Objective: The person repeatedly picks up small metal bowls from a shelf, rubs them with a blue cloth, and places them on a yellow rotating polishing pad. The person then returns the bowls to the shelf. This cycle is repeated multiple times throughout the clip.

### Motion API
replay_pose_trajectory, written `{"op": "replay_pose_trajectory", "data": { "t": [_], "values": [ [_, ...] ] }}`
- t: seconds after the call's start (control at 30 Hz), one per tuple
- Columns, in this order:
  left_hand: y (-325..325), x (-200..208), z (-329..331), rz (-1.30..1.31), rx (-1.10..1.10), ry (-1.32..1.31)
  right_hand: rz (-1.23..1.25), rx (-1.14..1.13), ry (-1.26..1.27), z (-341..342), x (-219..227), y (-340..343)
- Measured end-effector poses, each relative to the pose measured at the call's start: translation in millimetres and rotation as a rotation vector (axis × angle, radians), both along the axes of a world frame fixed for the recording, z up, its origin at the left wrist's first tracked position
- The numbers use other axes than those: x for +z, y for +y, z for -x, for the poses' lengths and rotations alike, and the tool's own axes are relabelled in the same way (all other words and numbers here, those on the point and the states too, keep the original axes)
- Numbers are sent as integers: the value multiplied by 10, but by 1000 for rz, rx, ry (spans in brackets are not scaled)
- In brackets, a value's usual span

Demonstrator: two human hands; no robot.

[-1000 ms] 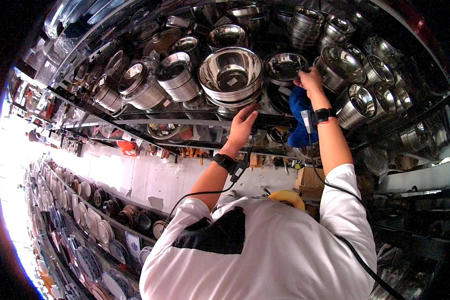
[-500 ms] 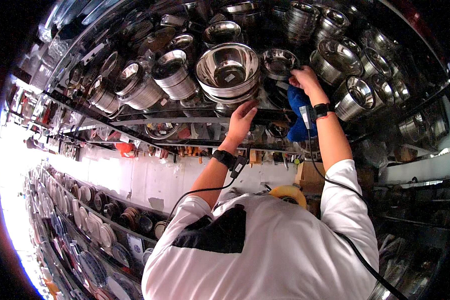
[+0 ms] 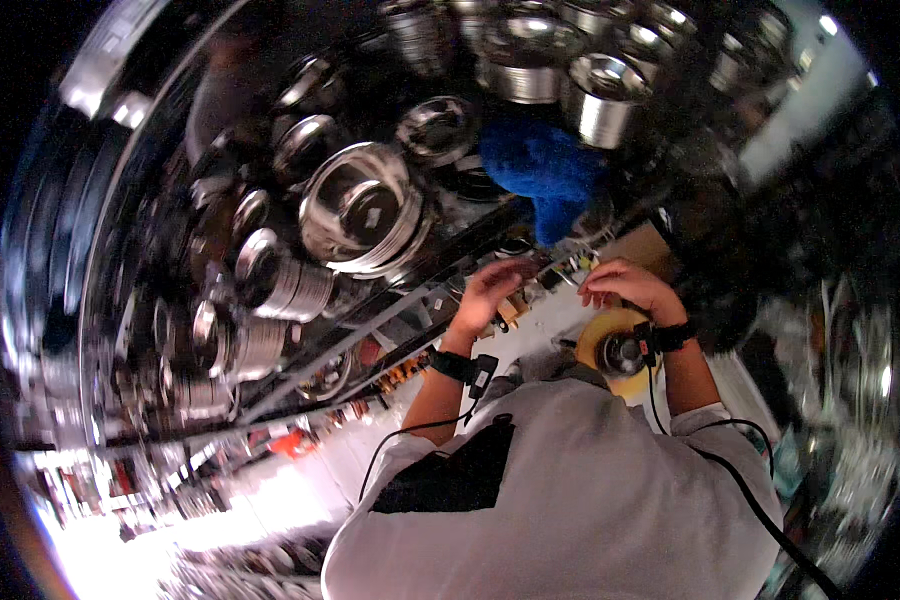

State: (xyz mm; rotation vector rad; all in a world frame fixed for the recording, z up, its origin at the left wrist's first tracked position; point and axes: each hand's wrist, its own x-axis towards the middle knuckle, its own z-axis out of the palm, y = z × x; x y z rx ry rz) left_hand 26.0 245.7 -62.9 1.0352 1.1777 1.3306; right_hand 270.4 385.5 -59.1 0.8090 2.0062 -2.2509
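My left hand [image 3: 488,298] hovers in front of the shelf edge, fingers stretched out and slightly smeared by motion, with nothing visible in it. To its right is my right hand [image 3: 632,287], its fingers loosely bent and apart; it appears to hold nothing. A blue cloth [image 3: 540,165] lies above both hands, draped over the shelf's front edge, touched by neither. Left of the cloth stands a stack of large steel bowls [image 3: 355,210], with a smaller shiny steel bowl [image 3: 437,130] behind it.
Stacks of steel bowls [image 3: 288,285] line the shelf at the left, and a tall steel pot [image 3: 605,100] stands at the right. Below my right hand is a round yellow object [image 3: 595,345] with a dark centre. Black cables [image 3: 750,510] run from my wrists along my arms.
My right hand has left the small bowl and the cloth and come back toward my body. The blue cloth now lies more spread out on the shelf. My view has turned to the right.
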Motion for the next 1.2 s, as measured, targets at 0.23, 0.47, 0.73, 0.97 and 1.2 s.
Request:
{"op": "replay_pose_trajectory", "data": {
  "t": [0.23,0.47,0.73,0.97,1.2],
  "values": [
    [17,-1303,-363,686,-433,-54,-39,-834,-213,-1027,-1893,-1222],
    [-58,-2448,-877,889,-545,37,537,-1294,-295,-1360,-2553,-2405],
    [115,-3203,-1567,659,-755,250,576,-1547,-307,-1615,-3236,-2512],
    [152,-4389,-1891,596,-666,367,314,-1420,-270,-1971,-3964,-2168],
    [139,-5118,-2005,252,-713,452,446,-1517,-294,-2004,-4022,-1671]
  ]
}}
